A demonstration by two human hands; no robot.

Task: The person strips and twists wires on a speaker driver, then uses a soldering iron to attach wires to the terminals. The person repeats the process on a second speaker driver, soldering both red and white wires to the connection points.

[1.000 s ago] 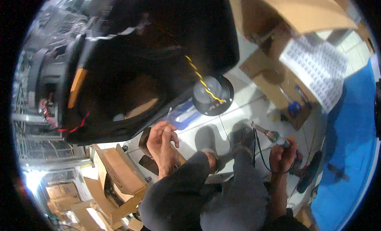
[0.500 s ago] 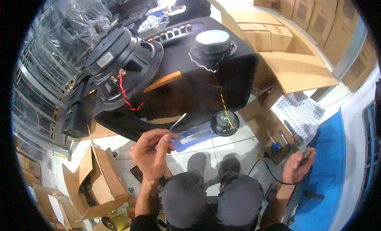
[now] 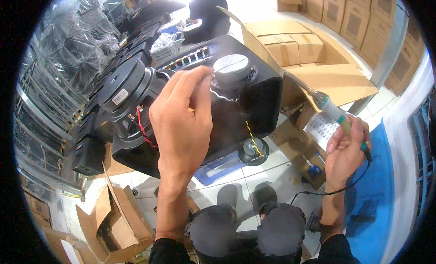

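My left hand (image 3: 184, 114) is raised over the black speaker cabinet (image 3: 259, 103), fingertips pinched at the edge of a round speaker driver (image 3: 230, 65) with a pale magnet. A thin strand of solder wire (image 3: 237, 63) runs from the pinch across that magnet. White twisted wires (image 3: 222, 97) hang below the driver. In my right hand (image 3: 347, 152) is a soldering iron (image 3: 334, 110), its tip pointing up and left, apart from the driver. A larger driver (image 3: 127, 84) with red wires stands left of my left hand, which partly covers it.
Beyond the cabinet's front lies a small driver (image 3: 253, 151) with a yellow wire. Blue scissors (image 3: 313, 167) and a printed sheet (image 3: 320, 128) are near the right hand. Cardboard boxes stand at left (image 3: 120, 218) and right (image 3: 334, 82). The iron's cord (image 3: 334, 191) loops below my right hand.
My left hand has moved up and forward with the solder wire, from in front of the cabinet to the pale driver. My right hand has lifted the soldering iron, tilting it further left.
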